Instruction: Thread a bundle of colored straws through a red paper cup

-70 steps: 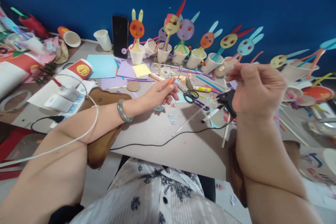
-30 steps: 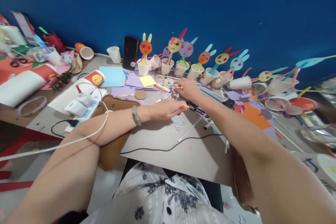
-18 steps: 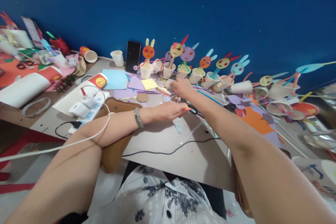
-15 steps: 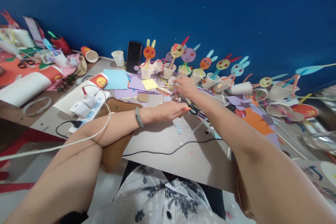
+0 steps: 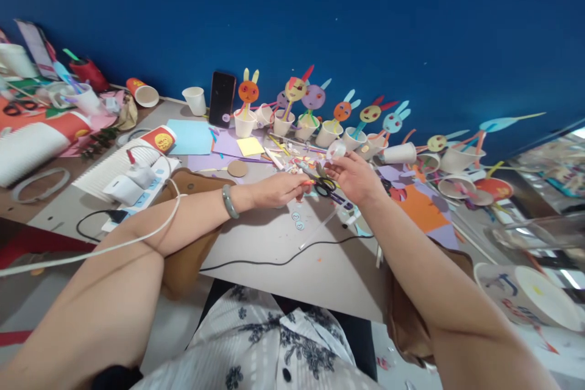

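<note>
My left hand, a bangle on its wrist, is pinched on a small orange piece above the table's middle. To its right, my right hand has its fingers on a small clear round item; what exactly it is cannot be made out. Black-handled scissors lie between the two hands. Two small blue heart stickers rest below my left hand. Behind the hands stands a row of paper cups holding rabbit faces on sticks, among them an orange face.
A phone leans on the blue wall. At left are a power strip with chargers and stacked cups. A black cable crosses the table front. Orange paper and a large bucket are at right.
My right hand has moved right, away from my left hand, with the clear round item at its fingers. The view has turned slightly to the right, and the scissors show more fully.
</note>
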Demonstrator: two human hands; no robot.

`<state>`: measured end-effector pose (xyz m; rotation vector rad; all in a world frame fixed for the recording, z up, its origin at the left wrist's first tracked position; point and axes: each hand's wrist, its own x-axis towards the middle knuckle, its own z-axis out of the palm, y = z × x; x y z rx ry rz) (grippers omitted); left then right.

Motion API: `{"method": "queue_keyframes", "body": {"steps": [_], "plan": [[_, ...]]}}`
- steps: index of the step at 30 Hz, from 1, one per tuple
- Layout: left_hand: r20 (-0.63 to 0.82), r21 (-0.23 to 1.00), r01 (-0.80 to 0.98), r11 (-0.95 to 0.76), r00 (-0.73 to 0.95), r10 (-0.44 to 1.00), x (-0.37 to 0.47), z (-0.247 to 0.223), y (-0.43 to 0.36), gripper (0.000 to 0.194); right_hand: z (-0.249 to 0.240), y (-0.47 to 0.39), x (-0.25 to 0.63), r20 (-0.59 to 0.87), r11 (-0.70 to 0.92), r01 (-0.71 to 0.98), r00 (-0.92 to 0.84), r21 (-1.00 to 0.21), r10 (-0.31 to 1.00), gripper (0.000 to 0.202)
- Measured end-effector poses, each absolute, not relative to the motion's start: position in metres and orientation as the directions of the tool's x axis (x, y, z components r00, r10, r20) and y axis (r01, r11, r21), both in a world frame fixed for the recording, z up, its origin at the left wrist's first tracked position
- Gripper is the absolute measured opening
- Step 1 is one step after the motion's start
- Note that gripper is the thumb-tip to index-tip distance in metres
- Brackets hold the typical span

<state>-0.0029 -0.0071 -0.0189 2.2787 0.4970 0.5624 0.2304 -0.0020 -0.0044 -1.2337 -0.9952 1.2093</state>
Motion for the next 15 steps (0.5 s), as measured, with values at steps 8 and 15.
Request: {"method": "queue_keyframes", "body": {"steps": [8, 15], "plan": [[0.315, 0.751, 0.153, -0.643, 0.772, 0.552, -0.002, -0.021, -0.005, 0.025, -0.013, -0.023, 0.233, -0.088, -0.070, -0.220, 0.073, -0.973, 0.993, 0.039], [0.435, 0.800, 0.141, -0.584, 0.534, 0.725, 0.000, -0.014, -0.007, 0.028, -0.026, -0.030, 0.231, -0.006, -0.003, -0.123, 0.021, -0.992, 1.000, 0.034]]}}
